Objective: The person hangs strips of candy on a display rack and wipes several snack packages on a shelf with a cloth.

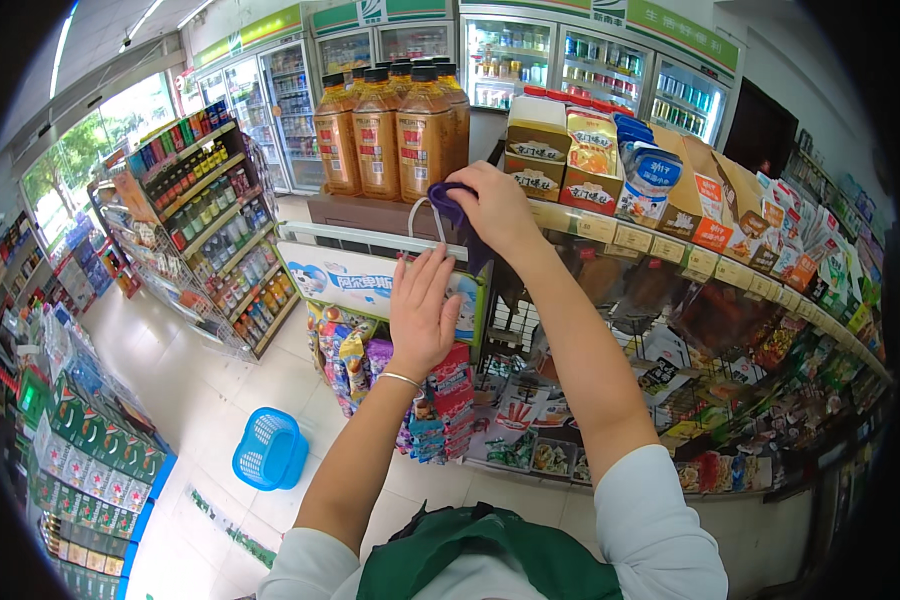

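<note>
A crumpled dark purple cloth [481, 244] is pinched in my right hand [499, 210], beside a white wire loop [412, 214]. The loop rises from the white top rail [337, 235] of a hanging display rack. My left hand [422, 319] lies flat on the rack, its fingertips at the rail near the foot of the loop. Part of the printed header board [322, 274] is hidden behind that hand. Below it, colourful snack packets [450, 394] hang in strips. Just behind the cloth stand several amber drink bottles [424, 139] with black caps.
Boxed snack pouches [592, 150] line the shelf at the right, above a strip of price tags [637, 238]. A blue plastic basket [294, 439] sits on the tiled floor. Stacked beer cartons [94, 469] stand at the left. Beyond are a stocked shelf unit [206, 199] and glass-door fridges [510, 64].
</note>
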Motion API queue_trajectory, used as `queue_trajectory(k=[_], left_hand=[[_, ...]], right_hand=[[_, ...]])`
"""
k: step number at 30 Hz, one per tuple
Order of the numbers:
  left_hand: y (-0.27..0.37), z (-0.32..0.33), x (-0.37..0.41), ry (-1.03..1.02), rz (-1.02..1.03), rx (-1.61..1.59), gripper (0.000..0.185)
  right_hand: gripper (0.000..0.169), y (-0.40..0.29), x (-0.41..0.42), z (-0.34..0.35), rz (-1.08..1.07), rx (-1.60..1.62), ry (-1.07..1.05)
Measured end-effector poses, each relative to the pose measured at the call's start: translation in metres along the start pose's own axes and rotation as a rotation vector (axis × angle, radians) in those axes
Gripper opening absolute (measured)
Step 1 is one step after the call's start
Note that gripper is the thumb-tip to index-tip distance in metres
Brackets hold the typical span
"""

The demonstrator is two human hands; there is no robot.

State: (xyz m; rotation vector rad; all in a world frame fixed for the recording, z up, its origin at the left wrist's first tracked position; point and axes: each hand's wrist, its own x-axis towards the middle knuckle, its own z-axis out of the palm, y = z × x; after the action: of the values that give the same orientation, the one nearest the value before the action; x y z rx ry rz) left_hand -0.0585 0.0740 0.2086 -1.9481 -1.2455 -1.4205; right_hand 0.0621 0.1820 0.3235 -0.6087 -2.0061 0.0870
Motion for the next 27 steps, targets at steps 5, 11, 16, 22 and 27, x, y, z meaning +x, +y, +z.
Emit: queue_trajectory(k=[5,11,16,22,27], left_hand=[[0.001,0.002,-0.003,-0.011,-0.031,-0.011,0.04],[-0.004,-0.001,-0.004,-0.031,-0.012,0.039,0.045],[-0.009,-0.002,-0.009,-0.028,-0.018,0.035,0.047],[-0.004,0.0,-0.004,-0.077,-0.006,-0.01,0.048],[-0.011,-0.004,-0.006,-0.081,0.007,0.022,0.051]], right_hand=[[0.011,-0.007,-0.004,-0.004,-0.058,-0.067,-0.006],[0.018,-0.029,-0.016,-0.033,-0.052,-0.078,-0.211],[0.015,-0.043,0.055,-0.047,-0.269,-0.055,0.202],[0.018,-0.031,0.1,-0.021,-0.459,-0.295,0.362],[0.021,-0.043,0.032,-0.005,-0.375,-0.357,0.084]])
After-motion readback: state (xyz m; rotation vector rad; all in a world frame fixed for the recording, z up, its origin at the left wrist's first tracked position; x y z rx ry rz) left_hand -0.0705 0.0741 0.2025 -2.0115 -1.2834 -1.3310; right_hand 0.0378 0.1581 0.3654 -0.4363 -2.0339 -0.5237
